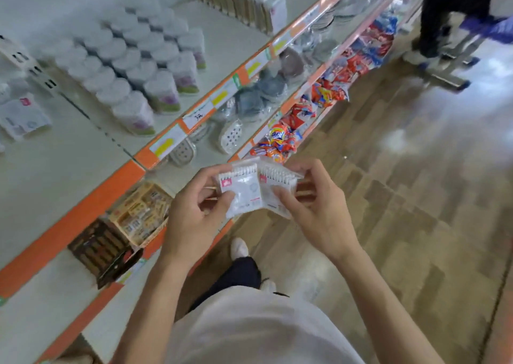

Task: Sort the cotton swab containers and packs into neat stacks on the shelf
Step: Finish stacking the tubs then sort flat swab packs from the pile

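I hold clear flat packs of cotton swabs in front of me, off the shelf's orange front edge. My left hand (194,213) pinches one pack (241,188) with a pink label, thumb on its face. My right hand (311,211) grips a second pack (274,186) beside it; the two packs touch at their inner edges. On the white top shelf (83,152) stand several rows of round cotton swab containers (133,58) with white lids. More flat swab packs (22,119) lie at the far left, and a row of upright packs (244,2) stands at the back.
Lower shelves carry cardboard boxes (138,213), bagged sponges (249,100) and red detergent sachets (280,138). The aisle floor (402,197) is shiny wood-look tile. Another person in black (449,16) stands by a metal frame at top right. My feet show below my hands.
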Motion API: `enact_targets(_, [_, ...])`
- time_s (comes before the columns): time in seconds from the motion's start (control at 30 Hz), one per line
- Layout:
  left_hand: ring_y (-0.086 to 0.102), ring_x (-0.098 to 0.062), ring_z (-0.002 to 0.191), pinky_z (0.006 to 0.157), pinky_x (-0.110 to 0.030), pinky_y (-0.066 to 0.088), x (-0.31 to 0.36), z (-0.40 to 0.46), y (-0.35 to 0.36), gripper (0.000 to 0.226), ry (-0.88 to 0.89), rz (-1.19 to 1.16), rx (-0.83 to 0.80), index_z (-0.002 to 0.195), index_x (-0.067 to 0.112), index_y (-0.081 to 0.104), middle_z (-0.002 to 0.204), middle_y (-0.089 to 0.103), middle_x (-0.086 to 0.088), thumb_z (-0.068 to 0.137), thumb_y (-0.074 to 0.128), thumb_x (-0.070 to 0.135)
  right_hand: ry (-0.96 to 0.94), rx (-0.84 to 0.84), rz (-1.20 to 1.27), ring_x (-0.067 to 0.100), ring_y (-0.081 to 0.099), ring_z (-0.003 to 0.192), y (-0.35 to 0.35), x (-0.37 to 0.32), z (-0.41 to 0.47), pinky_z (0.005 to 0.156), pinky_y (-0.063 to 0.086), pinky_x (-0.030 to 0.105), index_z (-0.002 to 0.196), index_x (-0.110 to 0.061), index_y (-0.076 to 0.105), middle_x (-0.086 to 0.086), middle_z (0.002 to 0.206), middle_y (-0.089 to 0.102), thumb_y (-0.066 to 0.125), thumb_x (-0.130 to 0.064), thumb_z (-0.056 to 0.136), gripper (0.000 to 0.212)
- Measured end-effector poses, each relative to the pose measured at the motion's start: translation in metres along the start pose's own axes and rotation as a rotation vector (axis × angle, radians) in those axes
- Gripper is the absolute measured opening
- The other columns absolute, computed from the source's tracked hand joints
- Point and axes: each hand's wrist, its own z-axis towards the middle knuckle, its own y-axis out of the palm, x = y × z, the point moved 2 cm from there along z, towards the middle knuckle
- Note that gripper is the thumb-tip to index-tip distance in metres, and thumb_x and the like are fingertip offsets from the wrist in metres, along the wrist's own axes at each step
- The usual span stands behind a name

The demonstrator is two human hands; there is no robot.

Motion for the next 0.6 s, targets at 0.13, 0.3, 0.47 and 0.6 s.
enact_targets(0.13, [0.069,-0.011,0.090,0.075,-0.017,0.049,0.004,0.047,0.047,0.041,0.014,-0.020,-0.067,0.115,0.034,0.064,0.093,0.069,0.016,0.092,0.065,0.000,0.088,0.136,0.075,0.017,0.063,0.077,-0.037,0.022,0.030,0.070,0.049,0.018,0.102,-0.028,0.058,-0.008,0.095,0.066,0.077,-0.020,0.087,0.025])
enact_targets(0.3, [0.070,-0.009,0.098,0.077,-0.018,0.053,0.012,0.126,0.088,0.040,0.018,-0.050,-0.132,0.118,0.028,0.065,0.099,0.072,0.016,0.092,0.063,-0.003,0.115,0.186,0.063,0.018,0.063,0.076,-0.075,0.042,0.093,0.067,0.049,0.017,0.104,-0.024,0.058,-0.001,0.091,0.067,0.076,-0.019,0.089,0.024])
enact_targets(0.47, [0.066,-0.003,0.108,0.085,-0.019,0.054,0.034,0.217,0.109,0.038,0.064,-0.003,-0.163,0.120,0.029,0.062,0.111,0.069,0.018,0.096,0.061,0.001,0.096,0.142,0.035,0.020,0.069,0.086,-0.110,0.045,0.186,0.078,0.055,0.033,0.104,-0.028,0.056,-0.005,0.103,0.070,0.073,-0.025,0.091,0.022])
enact_targets(0.6, [0.066,-0.009,0.112,0.088,-0.026,0.056,0.058,0.287,0.113,0.037,0.161,0.057,-0.177,0.121,0.028,0.061,0.117,0.069,0.014,0.096,0.060,0.001,0.032,0.145,0.058,0.019,0.070,0.084,-0.127,0.033,0.256,0.077,0.053,0.029,0.106,-0.024,0.055,-0.008,0.103,0.072,0.072,-0.019,0.092,0.022])
